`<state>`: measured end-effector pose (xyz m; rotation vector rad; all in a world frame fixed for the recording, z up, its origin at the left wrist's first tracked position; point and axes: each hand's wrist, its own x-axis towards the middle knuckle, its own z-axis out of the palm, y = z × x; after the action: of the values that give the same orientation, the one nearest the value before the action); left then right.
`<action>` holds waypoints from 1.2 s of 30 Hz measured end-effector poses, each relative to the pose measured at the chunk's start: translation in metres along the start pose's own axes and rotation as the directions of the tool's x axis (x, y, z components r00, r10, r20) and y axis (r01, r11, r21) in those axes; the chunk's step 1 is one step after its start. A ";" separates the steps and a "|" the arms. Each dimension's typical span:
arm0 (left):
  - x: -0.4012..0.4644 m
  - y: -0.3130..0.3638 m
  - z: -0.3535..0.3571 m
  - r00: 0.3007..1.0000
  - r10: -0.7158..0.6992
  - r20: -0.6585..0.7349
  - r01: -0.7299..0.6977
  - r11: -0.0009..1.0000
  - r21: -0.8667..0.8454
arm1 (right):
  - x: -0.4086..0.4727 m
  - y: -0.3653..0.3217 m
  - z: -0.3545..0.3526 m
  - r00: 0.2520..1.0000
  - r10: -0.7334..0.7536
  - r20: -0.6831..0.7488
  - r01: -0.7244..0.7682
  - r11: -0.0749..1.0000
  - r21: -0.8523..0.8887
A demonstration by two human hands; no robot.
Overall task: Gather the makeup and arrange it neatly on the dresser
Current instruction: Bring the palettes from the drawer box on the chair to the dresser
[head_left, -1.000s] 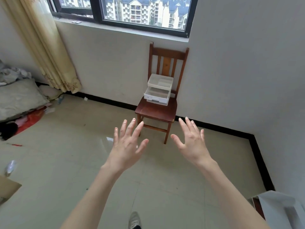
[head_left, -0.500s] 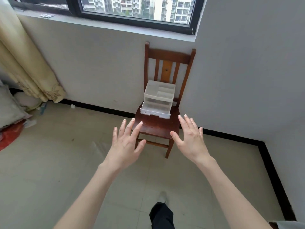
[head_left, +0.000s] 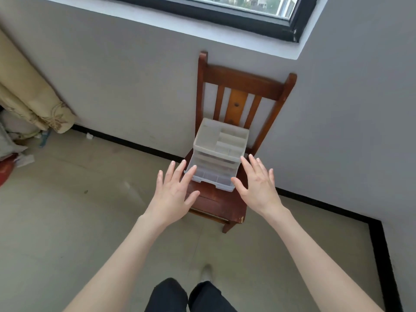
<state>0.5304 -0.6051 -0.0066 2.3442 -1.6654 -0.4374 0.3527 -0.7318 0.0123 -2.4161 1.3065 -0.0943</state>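
Observation:
A translucent white plastic organizer [head_left: 219, 152] with a divided top tray and a pulled-out bottom drawer stands on the seat of a brown wooden chair [head_left: 245, 86] against the wall. My left hand [head_left: 173, 194] is stretched out with spread fingers just left of the organizer's lower drawer, holding nothing. My right hand [head_left: 258, 183] reaches with spread fingers at the organizer's right front corner, also empty. Whether either hand touches the organizer I cannot tell. No makeup items are visible.
A beige curtain [head_left: 27, 97] hangs at the left above bedding and clutter on the floor [head_left: 13, 154]. A black-framed window [head_left: 225, 14] runs above the chair. A wall corner lies to the right. My dark trouser legs [head_left: 189, 296] show at the bottom.
I have stepped closer to the chair. Both open hands have moved forward and now flank the organizer's front instead of hovering well short of it.

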 end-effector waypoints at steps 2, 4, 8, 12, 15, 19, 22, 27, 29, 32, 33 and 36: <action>0.024 -0.010 0.008 0.999 -0.015 0.044 0.015 1.000 0.002 | 0.027 0.005 0.010 0.999 0.014 0.033 -0.013 1.000 -0.014; 0.049 -0.021 0.018 0.995 -0.018 0.098 0.017 1.000 0.010 | 0.051 0.012 0.024 0.997 0.036 0.066 -0.034 0.999 -0.021; 0.103 -0.049 0.043 0.980 -0.017 0.198 0.009 0.999 0.045 | 0.093 0.025 0.065 0.992 0.090 0.088 -0.090 0.996 -0.004; 0.145 -0.076 0.072 0.969 -0.002 0.247 -0.009 0.999 0.044 | 0.121 0.041 0.114 0.986 0.129 0.110 -0.122 0.990 -0.073; 0.171 -0.097 0.096 0.950 -0.005 0.311 -0.016 0.998 0.067 | 0.137 0.055 0.144 0.971 0.196 0.136 -0.180 0.976 -0.120; 0.190 -0.113 0.133 0.902 -0.047 0.430 0.024 0.998 0.059 | 0.149 0.075 0.182 0.927 0.310 0.211 -0.287 0.949 -0.130; 0.197 -0.122 0.161 0.899 -0.115 0.423 0.123 0.992 0.009 | 0.149 0.091 0.207 0.886 0.406 0.224 -0.389 0.914 -0.116; 0.213 -0.134 0.191 0.917 -0.154 0.367 0.173 0.985 -0.018 | 0.153 0.116 0.229 0.861 0.470 0.193 -0.472 0.881 -0.038; 0.220 -0.137 0.196 0.933 -0.149 0.328 0.177 0.983 -0.056 | 0.151 0.118 0.232 0.881 0.448 0.150 -0.455 0.891 0.010; 0.231 -0.137 0.192 0.960 -0.164 0.226 0.190 0.976 -0.102 | 0.148 0.117 0.232 0.884 0.455 0.107 -0.464 0.881 0.087; 0.237 -0.135 0.189 0.963 -0.174 0.205 0.201 0.973 -0.115 | 0.150 0.118 0.231 0.880 0.465 0.095 -0.474 0.872 0.122; 0.256 -0.129 0.183 0.965 -0.197 0.175 0.230 0.953 -0.195 | 0.165 0.122 0.228 0.873 0.484 0.060 -0.484 0.845 0.229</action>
<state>0.6544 -0.8085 -0.2497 2.3870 -1.3467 -0.8155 0.4044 -0.8566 -0.2634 -1.8254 1.7554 -0.1029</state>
